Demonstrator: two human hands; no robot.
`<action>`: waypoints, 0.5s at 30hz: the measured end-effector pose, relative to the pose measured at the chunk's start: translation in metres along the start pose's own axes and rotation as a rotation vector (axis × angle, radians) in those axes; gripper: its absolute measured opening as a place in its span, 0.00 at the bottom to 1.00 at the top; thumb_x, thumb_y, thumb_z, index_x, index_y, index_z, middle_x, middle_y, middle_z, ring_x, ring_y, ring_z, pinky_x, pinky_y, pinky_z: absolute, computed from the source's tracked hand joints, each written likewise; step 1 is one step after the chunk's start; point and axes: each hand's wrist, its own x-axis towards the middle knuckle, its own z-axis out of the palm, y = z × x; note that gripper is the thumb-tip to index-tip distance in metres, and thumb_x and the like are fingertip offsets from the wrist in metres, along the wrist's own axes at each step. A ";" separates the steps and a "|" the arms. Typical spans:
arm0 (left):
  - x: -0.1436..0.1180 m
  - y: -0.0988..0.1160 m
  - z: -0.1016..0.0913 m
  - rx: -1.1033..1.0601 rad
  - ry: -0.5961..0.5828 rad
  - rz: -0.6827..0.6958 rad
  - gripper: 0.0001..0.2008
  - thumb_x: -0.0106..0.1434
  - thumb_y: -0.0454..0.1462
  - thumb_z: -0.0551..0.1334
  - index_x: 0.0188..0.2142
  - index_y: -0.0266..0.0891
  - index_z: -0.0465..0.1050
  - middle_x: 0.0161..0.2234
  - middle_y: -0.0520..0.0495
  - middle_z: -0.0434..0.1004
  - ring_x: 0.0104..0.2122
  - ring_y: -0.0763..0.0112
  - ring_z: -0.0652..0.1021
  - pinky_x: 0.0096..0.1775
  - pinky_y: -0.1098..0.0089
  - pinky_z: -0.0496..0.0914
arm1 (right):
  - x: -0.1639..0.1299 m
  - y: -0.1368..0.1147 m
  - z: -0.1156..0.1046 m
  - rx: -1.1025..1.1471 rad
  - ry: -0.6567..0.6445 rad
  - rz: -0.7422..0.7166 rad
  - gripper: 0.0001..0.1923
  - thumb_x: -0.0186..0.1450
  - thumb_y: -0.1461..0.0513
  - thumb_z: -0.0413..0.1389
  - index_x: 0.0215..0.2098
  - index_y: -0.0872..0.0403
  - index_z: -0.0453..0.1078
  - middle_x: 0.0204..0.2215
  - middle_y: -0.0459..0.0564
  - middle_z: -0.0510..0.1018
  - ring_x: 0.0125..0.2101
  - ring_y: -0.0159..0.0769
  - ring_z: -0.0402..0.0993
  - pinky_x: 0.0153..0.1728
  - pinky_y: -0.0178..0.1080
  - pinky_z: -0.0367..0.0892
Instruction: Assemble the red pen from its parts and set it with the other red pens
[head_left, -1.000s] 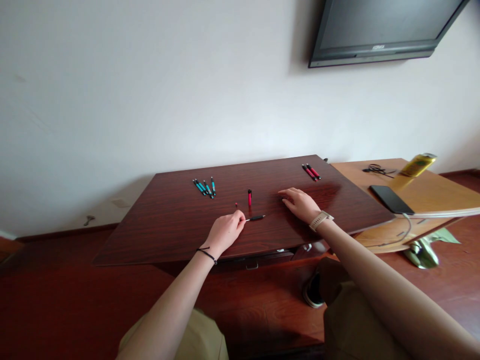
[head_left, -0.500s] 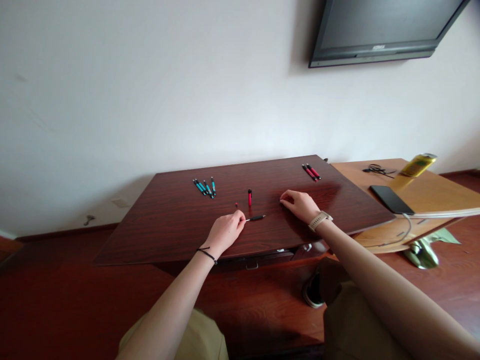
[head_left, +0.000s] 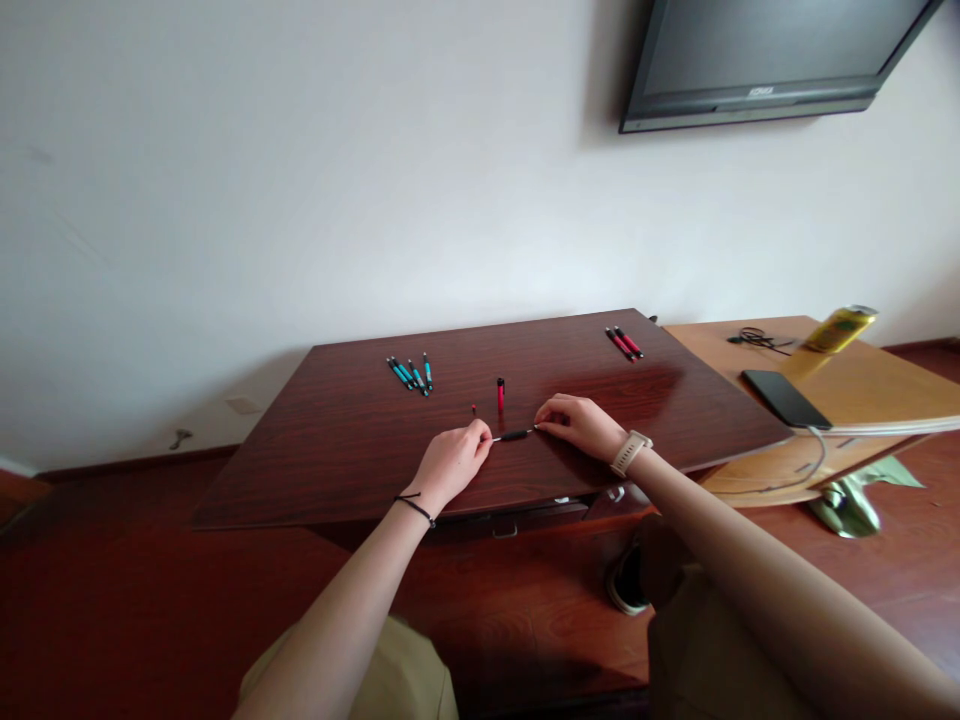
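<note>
Pen piece (head_left: 514,436): L hand (head_left: 456,458) & R hand (head_left: 584,426) pinching ends, nr table (head_left: 315,460) front edge; room L.

One head-worn camera: I look forward and down, from near, onto a dark red-brown, rectangular, wood-grained table (head_left: 337,450).

The table (head_left: 300,440) stands before the wall (head_left: 375,200): pen cluster (head_left: 405,375) rear left, pen pair (head_left: 629,342) rear right. The pen section (head_left: 514,435) lies between the person's left hand (head_left: 454,460) and right hand (head_left: 585,428), in front of the upright pen part (head_left: 501,396). Right of the table, the cabinet (head_left: 892,375) carries the phone (head_left: 784,398), with the can (head_left: 838,330) behind.
</note>
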 end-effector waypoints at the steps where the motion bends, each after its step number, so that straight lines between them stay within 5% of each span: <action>1: 0.000 0.000 0.000 0.003 0.003 -0.001 0.07 0.76 0.38 0.58 0.45 0.42 0.75 0.37 0.46 0.85 0.36 0.62 0.84 0.38 0.69 0.69 | 0.000 0.001 -0.001 -0.012 -0.003 0.011 0.06 0.71 0.59 0.62 0.40 0.51 0.81 0.38 0.48 0.81 0.34 0.35 0.77 0.40 0.38 0.72; 15: 0.000 -0.001 0.001 0.000 0.007 0.003 0.06 0.76 0.37 0.58 0.44 0.43 0.74 0.38 0.47 0.85 0.35 0.63 0.84 0.38 0.70 0.69 | -0.002 -0.008 0.000 -0.034 -0.034 -0.010 0.06 0.72 0.60 0.61 0.39 0.51 0.80 0.38 0.48 0.79 0.34 0.34 0.77 0.40 0.37 0.72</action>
